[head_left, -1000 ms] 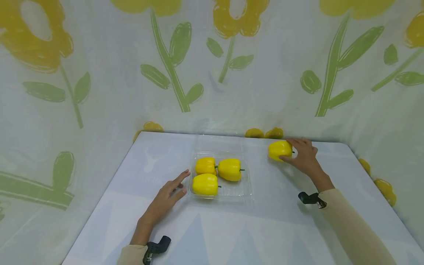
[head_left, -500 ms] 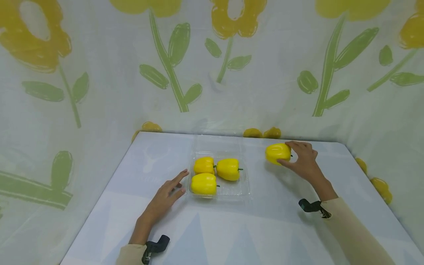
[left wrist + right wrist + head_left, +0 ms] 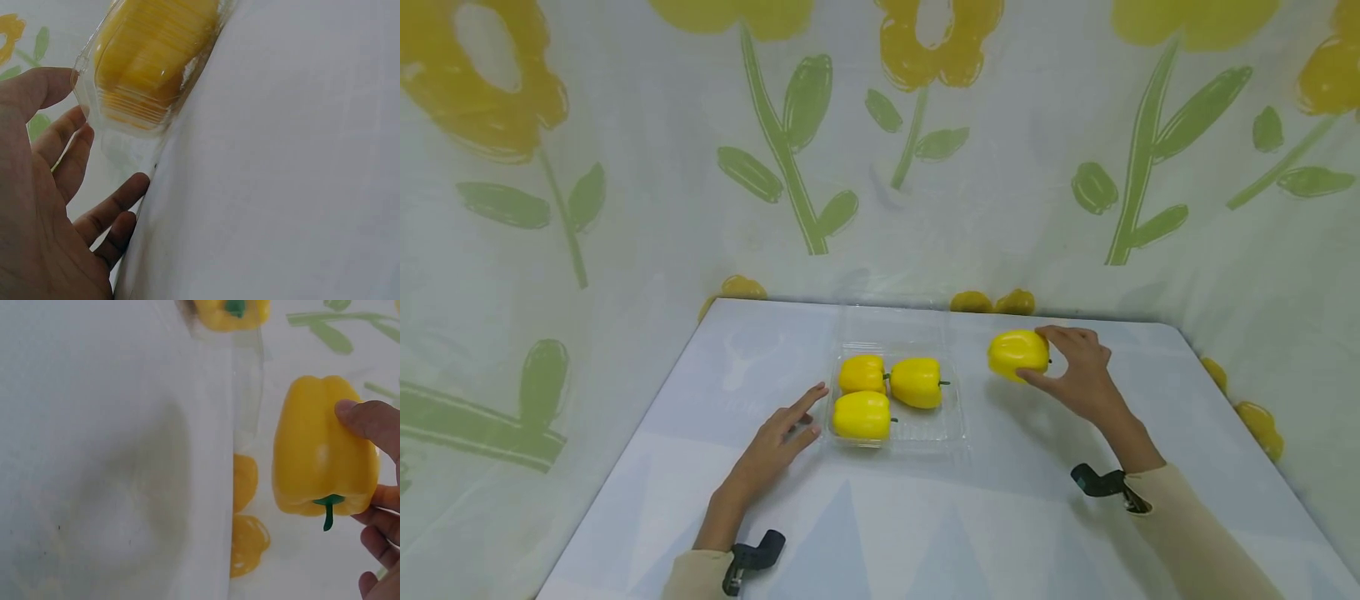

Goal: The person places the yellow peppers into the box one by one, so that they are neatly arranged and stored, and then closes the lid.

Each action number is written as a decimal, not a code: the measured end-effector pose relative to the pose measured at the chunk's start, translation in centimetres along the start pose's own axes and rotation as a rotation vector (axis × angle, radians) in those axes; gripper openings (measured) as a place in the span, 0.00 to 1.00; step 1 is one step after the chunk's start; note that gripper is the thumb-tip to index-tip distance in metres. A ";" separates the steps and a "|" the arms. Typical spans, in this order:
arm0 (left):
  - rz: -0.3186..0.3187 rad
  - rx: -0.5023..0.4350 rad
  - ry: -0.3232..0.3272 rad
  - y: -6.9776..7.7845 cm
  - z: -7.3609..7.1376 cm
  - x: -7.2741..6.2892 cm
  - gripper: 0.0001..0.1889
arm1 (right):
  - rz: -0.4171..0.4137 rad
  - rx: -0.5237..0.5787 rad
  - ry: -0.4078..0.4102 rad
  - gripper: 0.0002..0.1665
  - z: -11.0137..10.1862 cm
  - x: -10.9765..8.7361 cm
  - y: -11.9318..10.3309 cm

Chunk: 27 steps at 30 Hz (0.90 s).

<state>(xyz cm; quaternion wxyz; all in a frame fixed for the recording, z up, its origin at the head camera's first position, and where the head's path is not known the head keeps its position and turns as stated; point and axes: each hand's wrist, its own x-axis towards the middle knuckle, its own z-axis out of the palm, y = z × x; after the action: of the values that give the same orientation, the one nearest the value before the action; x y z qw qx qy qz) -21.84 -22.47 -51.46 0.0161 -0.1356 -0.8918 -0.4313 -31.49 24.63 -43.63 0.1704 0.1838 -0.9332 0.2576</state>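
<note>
Between thumb and fingers, my right hand (image 3: 1078, 371) grips a yellow bell pepper (image 3: 1017, 354) with a short green stem, raised over the table to the right of a clear plastic clamshell box (image 3: 928, 429). In the right wrist view, this same bell pepper (image 3: 322, 447) shows whole, its stem pointing down. Inside the box lie three more yellow peppers: one at the back left (image 3: 862, 373), one at the right (image 3: 916, 383) and one at the front left (image 3: 861, 416). My left hand (image 3: 775, 442) has its fingers loosely extended, fingertips right at the box's left side (image 3: 87, 94).
The box's clear lid (image 3: 891, 323) stands open toward the back edge of the white table (image 3: 1015, 517). Behind the table hangs a pale cloth (image 3: 1000, 217) printed with yellow flowers and green leaves. Each wrist carries a small black camera.
My right hand has brought its bell pepper leftward and slightly toward me, closer to the box. The left hand and the peppers in the box stay where they were.
</note>
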 end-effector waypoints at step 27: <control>0.026 -0.001 -0.005 -0.2 0.1 0.1 0.31 | -0.160 0.094 0.062 0.42 0.1 -1.8 -7.0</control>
<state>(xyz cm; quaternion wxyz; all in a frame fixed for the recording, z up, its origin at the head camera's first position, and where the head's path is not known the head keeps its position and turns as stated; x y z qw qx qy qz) -22.03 -22.53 -51.64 0.0194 -0.1481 -0.8899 -0.4309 -26.95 19.43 -41.54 0.2103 0.2573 -0.8967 0.2924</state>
